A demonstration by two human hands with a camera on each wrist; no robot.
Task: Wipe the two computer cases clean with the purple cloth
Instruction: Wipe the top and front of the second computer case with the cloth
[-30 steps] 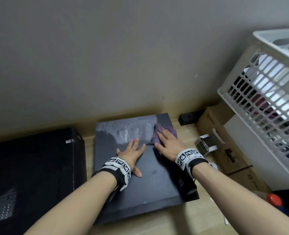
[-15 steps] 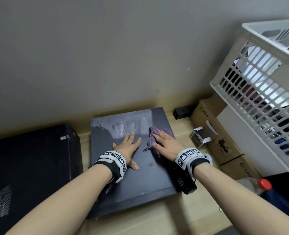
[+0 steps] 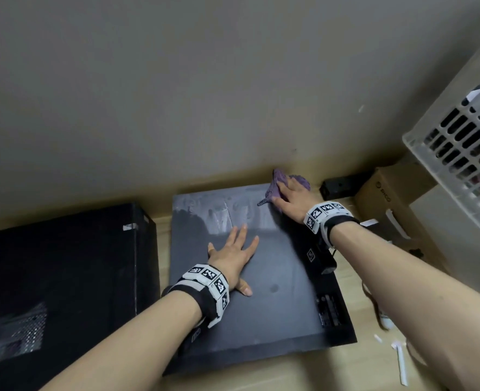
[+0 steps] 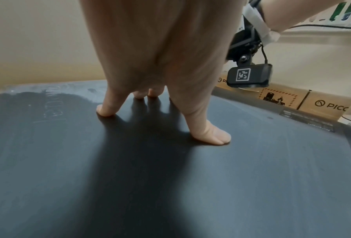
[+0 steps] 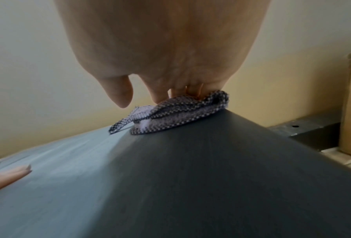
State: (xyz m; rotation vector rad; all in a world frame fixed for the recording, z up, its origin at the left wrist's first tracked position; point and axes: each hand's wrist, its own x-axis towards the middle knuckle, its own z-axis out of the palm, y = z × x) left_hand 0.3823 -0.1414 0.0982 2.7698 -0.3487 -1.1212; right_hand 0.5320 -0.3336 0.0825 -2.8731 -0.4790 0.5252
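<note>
A dark grey computer case (image 3: 275, 314) lies flat on the wooden floor, with dusty smears near its far edge. My right hand (image 3: 289, 200) presses the crumpled purple cloth (image 3: 278, 184) flat onto the case's far right corner, fingers straight on top of it. The right wrist view shows the cloth (image 5: 176, 112) bunched under the fingertips at the panel's edge (image 5: 221, 161). Spread flat, my left hand (image 3: 233, 253) rests on the middle of the case (image 4: 170, 185), holding nothing. The second case (image 3: 58, 277), black, stands to the left.
A wall runs close behind both cases. A cardboard box (image 3: 396, 210) and a small black device (image 3: 343, 187) sit right of the grey case. A white slatted basket (image 3: 464, 142) overhangs the upper right. Paper scraps (image 3: 399, 359) lie on the floor at lower right.
My right hand has slid the cloth away from me, from the panel's middle right to its far right corner. The left hand stays flat on the case.
</note>
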